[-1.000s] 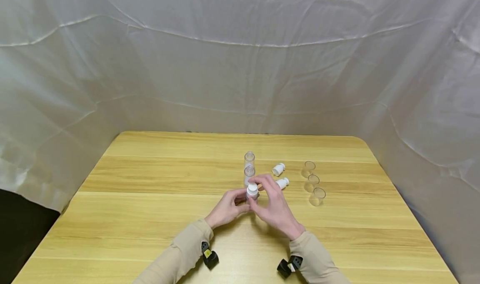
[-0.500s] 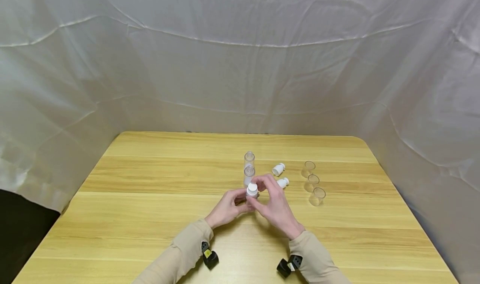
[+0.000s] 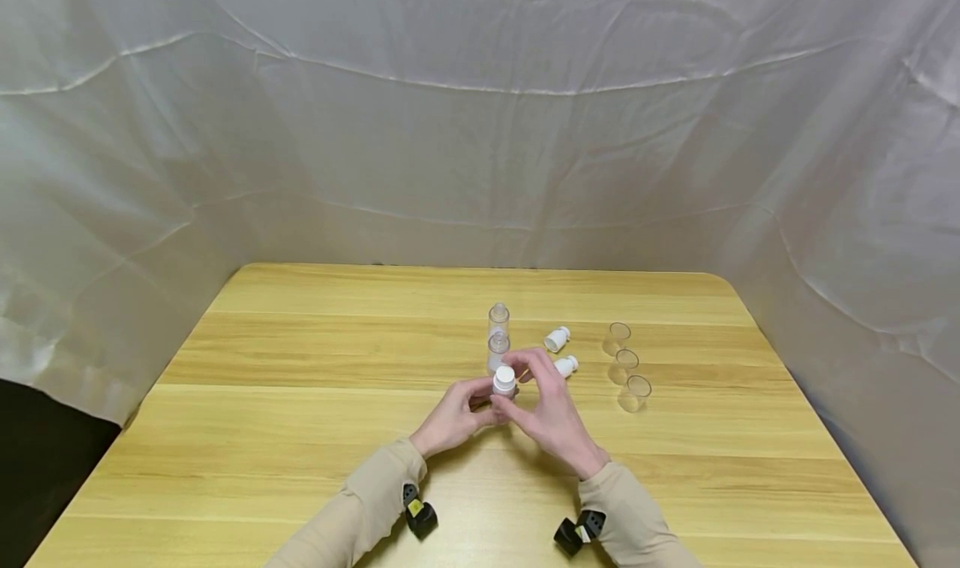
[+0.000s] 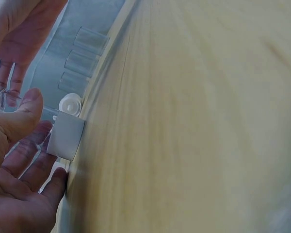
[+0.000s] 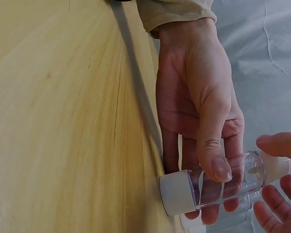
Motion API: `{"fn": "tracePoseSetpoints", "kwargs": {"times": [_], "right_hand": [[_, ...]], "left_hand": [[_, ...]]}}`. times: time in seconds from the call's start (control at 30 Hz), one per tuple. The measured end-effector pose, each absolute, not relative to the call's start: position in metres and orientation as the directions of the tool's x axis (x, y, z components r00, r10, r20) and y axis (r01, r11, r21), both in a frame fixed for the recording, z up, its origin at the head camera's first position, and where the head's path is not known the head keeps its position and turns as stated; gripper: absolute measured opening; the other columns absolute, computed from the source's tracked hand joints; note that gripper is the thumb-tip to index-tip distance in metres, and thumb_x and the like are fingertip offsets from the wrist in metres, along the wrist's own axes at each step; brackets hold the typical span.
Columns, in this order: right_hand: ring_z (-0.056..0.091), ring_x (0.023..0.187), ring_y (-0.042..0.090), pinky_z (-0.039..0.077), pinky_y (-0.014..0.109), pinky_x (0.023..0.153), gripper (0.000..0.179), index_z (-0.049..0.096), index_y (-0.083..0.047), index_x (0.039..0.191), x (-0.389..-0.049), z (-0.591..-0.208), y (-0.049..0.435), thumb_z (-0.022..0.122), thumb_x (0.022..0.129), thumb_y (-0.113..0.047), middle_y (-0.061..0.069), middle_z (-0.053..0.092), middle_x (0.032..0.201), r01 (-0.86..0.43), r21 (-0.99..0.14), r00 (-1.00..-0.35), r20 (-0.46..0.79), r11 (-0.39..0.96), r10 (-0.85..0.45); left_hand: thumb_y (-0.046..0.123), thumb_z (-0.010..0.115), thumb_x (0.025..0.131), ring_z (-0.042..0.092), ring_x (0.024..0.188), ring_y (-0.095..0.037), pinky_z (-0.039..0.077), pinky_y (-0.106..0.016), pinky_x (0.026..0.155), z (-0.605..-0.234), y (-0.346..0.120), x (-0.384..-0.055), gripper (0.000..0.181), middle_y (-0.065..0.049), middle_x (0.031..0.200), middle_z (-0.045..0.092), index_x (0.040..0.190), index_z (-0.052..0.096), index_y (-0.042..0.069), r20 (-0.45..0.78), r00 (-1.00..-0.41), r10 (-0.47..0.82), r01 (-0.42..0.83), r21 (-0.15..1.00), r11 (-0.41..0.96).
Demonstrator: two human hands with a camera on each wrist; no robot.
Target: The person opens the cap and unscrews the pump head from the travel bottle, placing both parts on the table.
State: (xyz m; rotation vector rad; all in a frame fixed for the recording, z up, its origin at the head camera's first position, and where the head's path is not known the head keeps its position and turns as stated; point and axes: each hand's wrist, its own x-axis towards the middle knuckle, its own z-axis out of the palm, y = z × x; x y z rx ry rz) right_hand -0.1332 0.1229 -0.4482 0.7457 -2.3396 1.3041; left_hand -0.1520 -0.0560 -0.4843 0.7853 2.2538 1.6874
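My left hand (image 5: 196, 92) grips the clear body of a small pump bottle (image 5: 233, 182), which stands upright with a white base (image 5: 177, 193). The thumb and fingers of my right hand (image 3: 551, 418) pinch round the white pump head (image 3: 505, 376) on top. In the left wrist view the left hand's thumb and fingers lie about the bottle, with my right hand (image 4: 24, 43) above. Just beyond the hands stand two clear bottles without pump heads, a nearer one (image 3: 498, 353) and a farther one (image 3: 498, 322).
Two loose white pump heads lie to the right, one farther back (image 3: 557, 339), the other (image 3: 567, 365) partly behind my right hand. Three clear caps, far (image 3: 618, 339), middle (image 3: 623, 368) and near (image 3: 634, 394), stand in a row at the right on the wooden table (image 3: 300, 351).
My right hand's fingers have shifted slightly round the white pump head, uncovering more of its top. My left hand and the other things have stayed put.
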Motion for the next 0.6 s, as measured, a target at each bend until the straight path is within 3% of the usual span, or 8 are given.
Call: {"fn": "tracePoseSetpoints", "kwargs": {"times": [0.23,0.43,0.6], "right_hand": [[0.060,0.096,0.014,0.059,0.033,0.086,0.046,0.061,-0.004,0.117,-0.1332,-0.4485,0.1233,0.081,0.076,0.002,0.008,0.064,0.110,-0.616,-0.660,-0.787,0.540,0.430,-0.298],[0.061,0.103,0.018,0.058,0.042,0.091,0.055,0.059,-0.004,0.126,-0.1325,-0.4493,0.1235,0.081,0.075,-0.001,0.010,0.064,0.117,-0.612,-0.660,-0.791,0.523,0.435,-0.318],[0.060,0.100,0.015,0.058,0.035,0.087,0.055,0.059,-0.004,0.124,-0.1322,-0.4489,0.1228,0.084,0.075,-0.003,0.009,0.063,0.116,-0.588,-0.682,-0.809,0.513,0.436,-0.288]], "left_hand": [[0.007,0.069,0.092,0.061,0.128,-0.037,0.047,-0.049,0.115,-0.4824,-0.0563,-0.1509,0.044,-0.020,0.137,0.063,0.134,0.060,-0.001,0.144,-0.828,0.541,0.287,0.939,0.190],[0.005,0.069,0.091,0.062,0.126,-0.038,0.048,-0.048,0.114,-0.4819,-0.0568,-0.1505,0.043,-0.021,0.135,0.064,0.133,0.060,-0.003,0.155,-0.825,0.543,0.298,0.936,0.187],[0.009,0.070,0.092,0.062,0.127,-0.037,0.047,-0.048,0.115,-0.4818,-0.0567,-0.1502,0.043,-0.020,0.135,0.065,0.132,0.061,-0.001,0.151,-0.831,0.536,0.300,0.932,0.202]]}}
